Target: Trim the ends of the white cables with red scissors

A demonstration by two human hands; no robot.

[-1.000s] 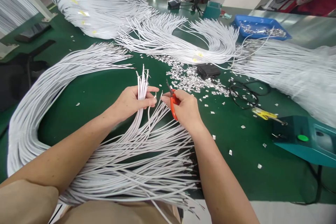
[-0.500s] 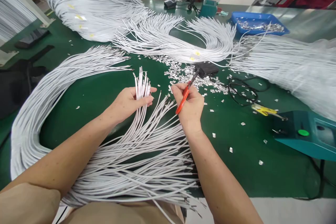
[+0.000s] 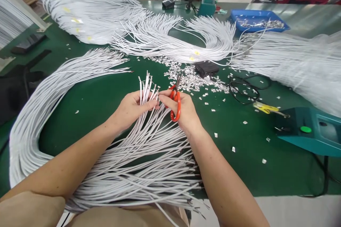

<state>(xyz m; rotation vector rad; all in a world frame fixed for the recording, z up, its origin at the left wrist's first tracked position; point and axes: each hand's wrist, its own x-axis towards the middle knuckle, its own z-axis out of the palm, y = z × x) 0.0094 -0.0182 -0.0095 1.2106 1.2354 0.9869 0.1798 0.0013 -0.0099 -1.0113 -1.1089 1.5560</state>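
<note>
My left grip [image 3: 133,109] clamped round white wires [image 3: 145,88]; right grip [image 3: 185,109], just beside, clamped on orange scissors [image 3: 178,105]; metal bits [image 3: 189,80] beyond.

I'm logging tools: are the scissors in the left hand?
No, the right hand holds the orange-handled scissors; the left hand holds white wires.

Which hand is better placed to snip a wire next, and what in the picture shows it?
Probably the right hand: it holds the red-handled scissors, close to the bunch of white wires. The left hand is occupied, gripping that bunch.
</note>
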